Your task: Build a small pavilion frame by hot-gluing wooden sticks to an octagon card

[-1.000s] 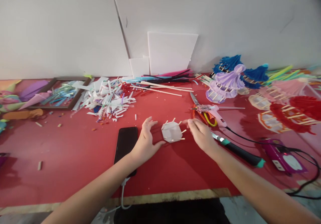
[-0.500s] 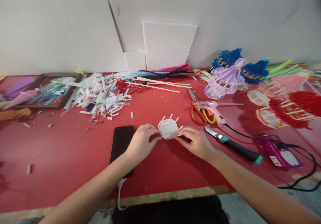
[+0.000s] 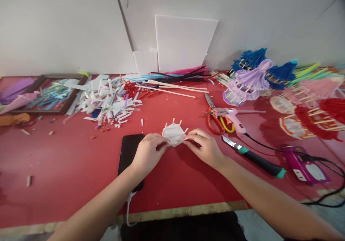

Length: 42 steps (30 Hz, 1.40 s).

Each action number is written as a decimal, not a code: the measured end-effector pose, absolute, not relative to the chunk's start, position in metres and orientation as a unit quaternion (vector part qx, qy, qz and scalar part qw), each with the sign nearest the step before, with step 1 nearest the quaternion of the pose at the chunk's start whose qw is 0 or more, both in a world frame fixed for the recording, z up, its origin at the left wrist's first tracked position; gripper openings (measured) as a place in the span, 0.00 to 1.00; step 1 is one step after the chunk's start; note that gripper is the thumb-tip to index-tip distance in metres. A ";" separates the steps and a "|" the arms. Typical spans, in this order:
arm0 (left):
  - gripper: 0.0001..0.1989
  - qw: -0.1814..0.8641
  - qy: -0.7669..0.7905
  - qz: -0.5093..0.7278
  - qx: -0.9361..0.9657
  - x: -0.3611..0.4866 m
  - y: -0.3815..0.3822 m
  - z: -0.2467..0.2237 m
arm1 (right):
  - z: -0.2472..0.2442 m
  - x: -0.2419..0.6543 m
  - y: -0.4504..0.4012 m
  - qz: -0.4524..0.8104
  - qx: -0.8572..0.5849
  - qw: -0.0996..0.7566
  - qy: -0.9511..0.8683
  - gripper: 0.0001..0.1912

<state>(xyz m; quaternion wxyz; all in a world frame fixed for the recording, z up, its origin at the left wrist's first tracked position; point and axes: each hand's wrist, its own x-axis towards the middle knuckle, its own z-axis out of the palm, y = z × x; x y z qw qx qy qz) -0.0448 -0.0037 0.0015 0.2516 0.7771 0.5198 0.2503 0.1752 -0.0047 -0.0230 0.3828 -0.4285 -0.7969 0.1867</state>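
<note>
Between my two hands is a small white foam board piece [image 3: 173, 133] with several angled sides and short wooden sticks standing up along its edge. My left hand [image 3: 151, 149] pinches its left edge between thumb and fingers. On the other side, my right hand [image 3: 205, 147] is closed on its right edge, at one of the sticks. Beside my left wrist lies a black phone [image 3: 129, 154] with a white cable. To the right of my right hand rests a utility knife [image 3: 254, 157] with its blade out.
Orange-and-yellow-handled scissors [image 3: 215, 120] lie under a pink glue gun [image 3: 234, 118], whose cord runs to a purple power box [image 3: 306, 165]. Finished fuzzy-roofed models [image 3: 248, 81] stand at right. White scraps [image 3: 110, 102] are heaped at left, near pipe cleaners [image 3: 180, 74] and wooden sticks [image 3: 175, 86].
Both hands have shifted slightly left with the foam piece, which is turned a little. My right-hand fingers sit higher along its right edge. The view has tilted slightly.
</note>
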 end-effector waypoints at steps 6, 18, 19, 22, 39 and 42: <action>0.02 0.256 0.516 0.245 0.780 -0.046 -0.001 0.002 | -0.024 0.175 -0.002 0.197 -0.422 0.381 -0.799 0.04; 0.03 0.261 0.513 0.227 0.786 -0.046 0.002 0.001 | -0.032 0.173 0.003 0.218 -0.409 0.397 -0.792 0.03; 0.03 0.259 0.511 0.229 0.787 -0.046 0.002 0.001 | -0.032 0.173 0.003 0.217 -0.410 0.398 -0.791 0.03; 0.02 0.248 0.509 0.237 0.790 -0.046 -0.001 0.001 | -0.032 0.174 0.002 0.214 -0.414 0.397 -0.791 0.03; 0.10 0.277 0.538 0.298 0.739 -0.047 0.000 -0.004 | -0.019 0.163 -0.015 0.154 -0.440 0.391 -0.793 0.08; 0.07 0.290 0.538 0.292 0.736 -0.047 -0.001 -0.004 | -0.024 0.162 -0.013 0.162 -0.438 0.382 -0.797 0.07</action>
